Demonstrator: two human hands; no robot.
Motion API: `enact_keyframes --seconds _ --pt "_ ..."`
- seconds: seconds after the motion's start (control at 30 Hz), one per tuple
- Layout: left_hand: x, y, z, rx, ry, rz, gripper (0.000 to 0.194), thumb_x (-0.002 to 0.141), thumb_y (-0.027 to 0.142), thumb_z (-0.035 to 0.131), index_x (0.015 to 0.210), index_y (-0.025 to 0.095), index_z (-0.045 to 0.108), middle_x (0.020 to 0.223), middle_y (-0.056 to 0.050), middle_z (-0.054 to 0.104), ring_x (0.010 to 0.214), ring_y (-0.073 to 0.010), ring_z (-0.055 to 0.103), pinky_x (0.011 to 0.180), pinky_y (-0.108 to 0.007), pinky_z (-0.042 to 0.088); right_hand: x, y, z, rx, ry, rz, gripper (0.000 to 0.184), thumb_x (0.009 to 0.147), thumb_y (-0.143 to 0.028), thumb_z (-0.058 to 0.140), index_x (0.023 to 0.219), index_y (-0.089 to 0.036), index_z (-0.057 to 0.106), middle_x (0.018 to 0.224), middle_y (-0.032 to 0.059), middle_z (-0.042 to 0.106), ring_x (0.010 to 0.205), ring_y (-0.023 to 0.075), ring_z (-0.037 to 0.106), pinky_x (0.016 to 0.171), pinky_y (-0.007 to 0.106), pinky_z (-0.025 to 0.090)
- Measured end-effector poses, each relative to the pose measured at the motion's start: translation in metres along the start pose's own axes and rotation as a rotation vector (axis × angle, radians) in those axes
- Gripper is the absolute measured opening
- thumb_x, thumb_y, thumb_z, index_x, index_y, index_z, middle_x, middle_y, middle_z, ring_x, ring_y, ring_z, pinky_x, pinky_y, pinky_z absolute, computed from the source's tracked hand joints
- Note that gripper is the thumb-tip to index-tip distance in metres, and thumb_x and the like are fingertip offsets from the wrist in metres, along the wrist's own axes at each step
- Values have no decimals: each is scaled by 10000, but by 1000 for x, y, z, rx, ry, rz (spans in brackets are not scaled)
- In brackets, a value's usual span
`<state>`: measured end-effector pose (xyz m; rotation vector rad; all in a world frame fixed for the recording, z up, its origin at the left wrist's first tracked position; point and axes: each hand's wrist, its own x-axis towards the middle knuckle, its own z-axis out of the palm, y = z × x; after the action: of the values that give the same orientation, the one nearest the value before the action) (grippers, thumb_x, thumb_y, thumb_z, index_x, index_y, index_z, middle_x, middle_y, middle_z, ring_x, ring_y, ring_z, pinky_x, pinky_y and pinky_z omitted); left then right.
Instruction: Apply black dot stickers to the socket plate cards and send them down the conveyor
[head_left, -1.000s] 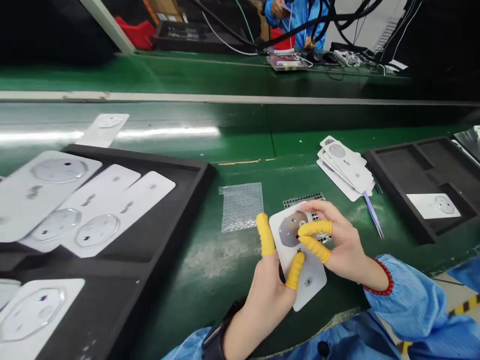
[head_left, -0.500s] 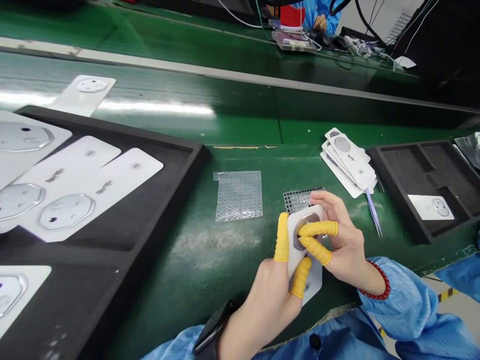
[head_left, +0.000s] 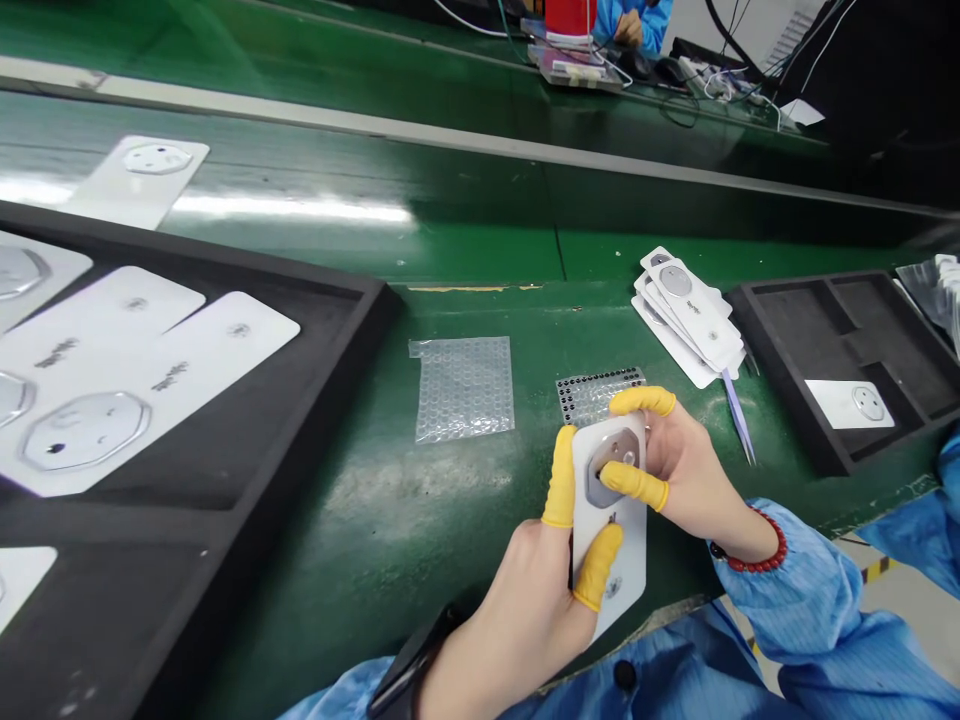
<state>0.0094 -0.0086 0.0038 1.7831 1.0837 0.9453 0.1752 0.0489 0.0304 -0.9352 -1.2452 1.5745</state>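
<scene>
My left hand point(head_left: 517, 610) holds a long white card point(head_left: 621, 570) upright against the green bench, with yellow finger cots on two fingers point(head_left: 561, 478). An octagonal grey film piece point(head_left: 606, 470) sits on the card's upper end. My right hand point(head_left: 686, 470) pinches the card's top, one yellow-capped finger pressing on the grey piece and another over the top edge. Beneath the card lies a sheet of small black dots point(head_left: 598, 394), partly hidden by it.
Left stands a black foam tray point(head_left: 322, 345) of white cards; right, a smaller one point(head_left: 817, 320). Between lie a bubble-wrap bag point(head_left: 463, 390), a fanned card stack point(head_left: 686, 320) and tweezers point(head_left: 739, 415). A co-worker's blue sleeve point(head_left: 637, 20) shows far off.
The card has turned more upright in my left hand. My right upper finger has shifted from the grey piece to the card's top edge. The whole view has slid left and up.
</scene>
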Motion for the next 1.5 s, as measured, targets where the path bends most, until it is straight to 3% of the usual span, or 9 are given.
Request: enact_keyframes --seconds 0.17,0.27,0.37,0.53,0.73,0.87,1.0,1.27,1.5 --pt "2 2 -1 -22 14 -5 183 877 125 483 1039 212 486 595 31 625 721 -208 730 623 -248 588 0 -4 3 -24 7 52 383 745 -242 807 1046 -263 571 880 -7 652 728 124 662 685 269 587" --pt "1 2 -1 -45 -8 -30 138 857 111 490 943 218 499 607 23 630 703 -206 726 631 -261 592 -2 -6 5 -55 32 64 374 731 -268 818 1019 -248 580 859 -7 653 708 122 659 657 262 584" --pt "-1 0 0 -96 -21 -62 171 843 106 520 972 218 522 652 15 657 654 -193 708 591 -257 582 -5 -6 8 -91 88 32 296 760 -268 791 980 -240 594 843 -2 658 699 123 658 643 259 584" --pt "-4 -3 -3 -212 62 -92 150 911 186 525 1050 236 551 754 -3 703 589 -158 663 536 -250 546 -9 -4 12 -95 87 48 300 784 -270 766 1033 -256 598 884 7 680 718 142 679 660 286 599" --pt "3 -4 -7 -251 152 -60 77 935 198 519 967 262 548 585 62 628 449 -103 559 441 -188 445 -11 -4 14 -165 40 -20 275 830 -349 728 1054 -247 603 987 38 657 818 155 676 715 296 593" --pt "6 -2 -9 -315 127 -44 180 963 203 476 1109 303 510 605 72 643 454 -100 569 442 -178 443 -12 -5 12 -251 -9 -68 234 874 -332 684 1087 -263 615 1044 40 618 923 166 655 774 305 585" --pt "7 1 -9 -367 146 -100 282 957 218 503 1221 308 463 549 94 601 404 -83 496 408 -166 408 -14 -5 10 -192 -77 -64 222 933 -292 600 1155 -288 606 1085 39 588 931 147 651 773 273 594" --pt "8 -9 1 -278 341 -79 353 891 227 601 1228 253 499 427 136 475 312 -45 348 333 -137 273 -16 2 13 -218 -75 -76 249 928 -210 580 1162 -290 606 1109 47 585 1013 168 632 831 307 597" --pt "2 -21 2 -322 314 -161 497 875 258 635 1345 253 477 474 105 553 350 -69 431 352 -148 366 -14 8 10 -162 -46 -45 262 899 -209 617 1154 -263 594 1087 44 644 929 157 676 813 313 597"
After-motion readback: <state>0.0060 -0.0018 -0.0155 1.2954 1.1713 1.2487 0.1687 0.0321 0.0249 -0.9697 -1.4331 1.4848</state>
